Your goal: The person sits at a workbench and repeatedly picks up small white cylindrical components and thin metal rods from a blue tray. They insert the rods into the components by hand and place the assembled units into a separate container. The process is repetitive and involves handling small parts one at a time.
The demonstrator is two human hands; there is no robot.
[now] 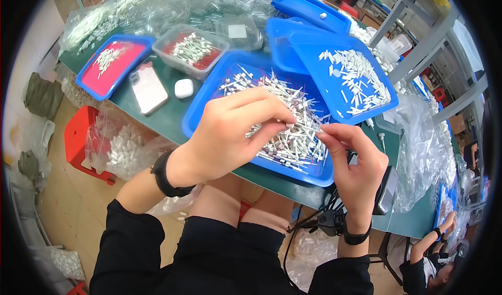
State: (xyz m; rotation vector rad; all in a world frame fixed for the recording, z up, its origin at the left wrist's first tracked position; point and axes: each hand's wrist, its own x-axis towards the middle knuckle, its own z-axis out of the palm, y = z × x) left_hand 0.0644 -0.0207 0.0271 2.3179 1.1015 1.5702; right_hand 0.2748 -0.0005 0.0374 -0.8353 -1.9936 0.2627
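Both hands pinching one thin white stick (305,128) between them — left hand (230,135), right hand (354,161) — above heaped sticks in near blue tray (201,109); loose grip likely dropping it, tilted tray of white caps (355,80) crowding behind, phone (148,88) and earbud case (183,88) leftward.

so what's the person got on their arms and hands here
Both hands are bare, no gloves. The left hand has a black band at its wrist, and the right hand has a black band too. Black sleeves are pushed up toward the elbows, leaving the forearms uncovered.
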